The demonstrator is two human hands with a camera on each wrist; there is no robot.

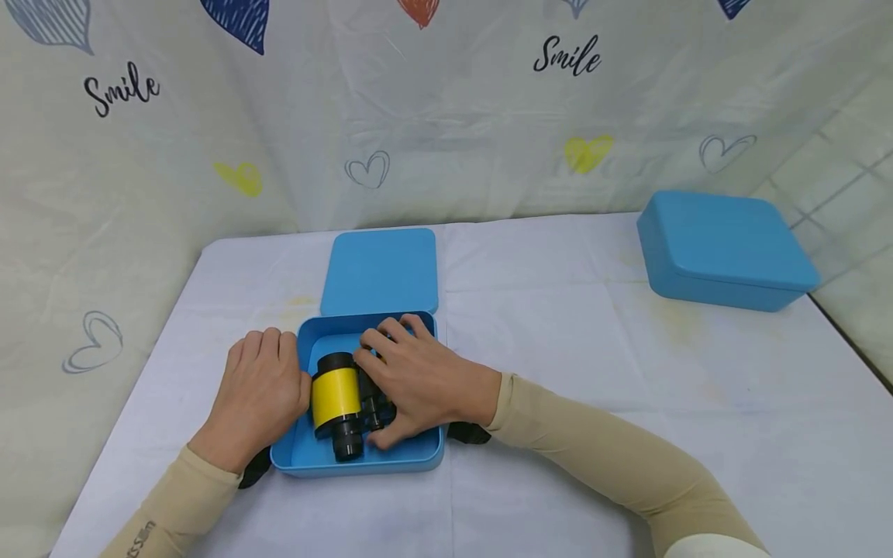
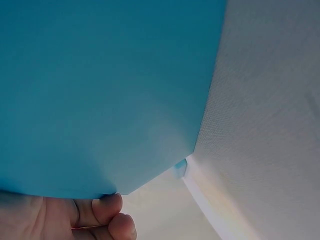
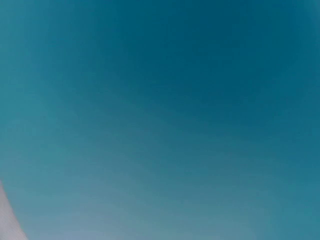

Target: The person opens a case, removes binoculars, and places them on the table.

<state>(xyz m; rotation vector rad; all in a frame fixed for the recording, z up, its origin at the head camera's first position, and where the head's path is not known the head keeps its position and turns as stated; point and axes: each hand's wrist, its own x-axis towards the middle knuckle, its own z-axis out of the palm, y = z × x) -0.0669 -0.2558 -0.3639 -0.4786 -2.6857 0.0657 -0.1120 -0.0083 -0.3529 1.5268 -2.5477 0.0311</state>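
Head view: A shallow blue box with rounded corners sits on a white tablecloth. Inside it lies a pair of binoculars. The barrel in plain sight is bright yellow around the middle, with a wide black end toward the box's far side and a narrower, glossy black end toward its near side. Shiny black middle parts show beside this barrel; most of the other half is hidden beneath the right hand. That hand reaches over the box's right wall, fingers spread and curved over the binoculars, holding them. At the box's left wall, the left hand pinches the rim. Both arms wear beige sleeves. A flat blue lid lies just beyond the box; a closed blue case stands well to its right.

Left wrist view: The box's smooth blue side fills the upper left, fingertips curled at its edge.

Right wrist view: Blurred blue covers nearly everything; from here, I cannot tell the grip.
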